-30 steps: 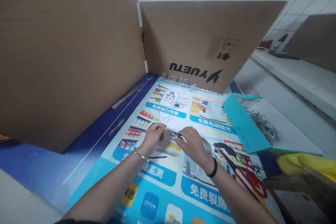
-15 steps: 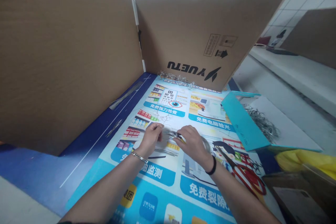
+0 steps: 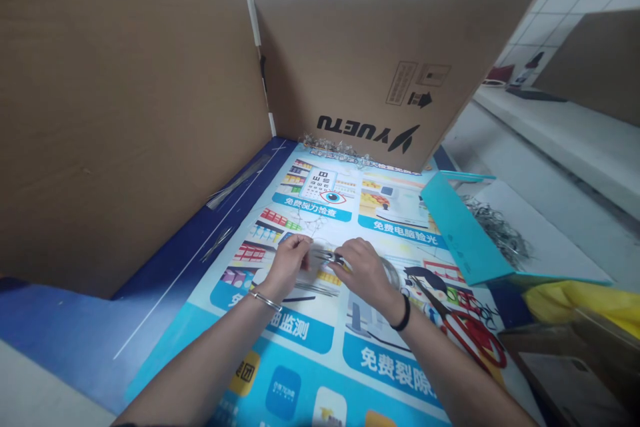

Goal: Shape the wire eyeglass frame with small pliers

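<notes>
The small silver metal pliers (image 3: 327, 256) sit in the right hand (image 3: 364, 270), near the left hand (image 3: 293, 261), whose fingertips are pinched together, their contents too blurred to tell. The light-blue printed sheet (image 3: 320, 363) stretches from there to the tall brown cardboard panels (image 3: 390, 60) at left and rear, with red-handled scissors (image 3: 473, 333) near the right forearm. Both hands keep their earlier grip, the view having shifted slightly.

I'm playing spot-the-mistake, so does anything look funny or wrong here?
The writing on the back cardboard is upside down. The left cardboard has a ragged top edge, maybe torn. Messy silvery bits lie along the back cardboard's foot.
</notes>
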A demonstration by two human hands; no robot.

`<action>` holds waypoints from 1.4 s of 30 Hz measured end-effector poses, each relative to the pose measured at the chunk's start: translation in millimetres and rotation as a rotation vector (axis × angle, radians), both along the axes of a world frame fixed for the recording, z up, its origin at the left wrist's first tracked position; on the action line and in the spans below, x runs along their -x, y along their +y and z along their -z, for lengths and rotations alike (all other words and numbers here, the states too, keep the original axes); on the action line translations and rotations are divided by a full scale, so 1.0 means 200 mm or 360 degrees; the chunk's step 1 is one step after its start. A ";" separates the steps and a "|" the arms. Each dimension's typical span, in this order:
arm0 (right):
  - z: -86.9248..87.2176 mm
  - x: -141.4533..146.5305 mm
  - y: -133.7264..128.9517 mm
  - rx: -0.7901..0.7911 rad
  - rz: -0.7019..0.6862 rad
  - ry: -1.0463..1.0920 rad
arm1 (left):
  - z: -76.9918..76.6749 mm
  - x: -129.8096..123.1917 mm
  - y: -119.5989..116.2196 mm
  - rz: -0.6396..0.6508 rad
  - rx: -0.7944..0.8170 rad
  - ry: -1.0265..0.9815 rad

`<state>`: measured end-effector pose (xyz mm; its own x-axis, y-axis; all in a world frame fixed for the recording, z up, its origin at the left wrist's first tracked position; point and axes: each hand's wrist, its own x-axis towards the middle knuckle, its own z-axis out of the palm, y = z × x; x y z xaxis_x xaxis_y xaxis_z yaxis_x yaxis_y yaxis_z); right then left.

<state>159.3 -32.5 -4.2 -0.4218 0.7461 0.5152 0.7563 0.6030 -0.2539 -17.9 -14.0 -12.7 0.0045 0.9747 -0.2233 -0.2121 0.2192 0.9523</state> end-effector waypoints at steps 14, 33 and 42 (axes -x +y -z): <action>-0.01 -0.05 0.03 -0.0002 -0.0016 0.0150 | -0.05 0.00 -0.01 0.0050 0.0148 -0.0136; 0.02 -0.10 0.07 -0.0073 0.0154 0.0248 | -0.06 0.01 -0.03 0.0469 0.0164 -0.0085; -0.01 -0.18 0.00 0.0095 0.0198 0.0432 | -0.06 0.01 -0.04 0.0512 0.0177 0.0034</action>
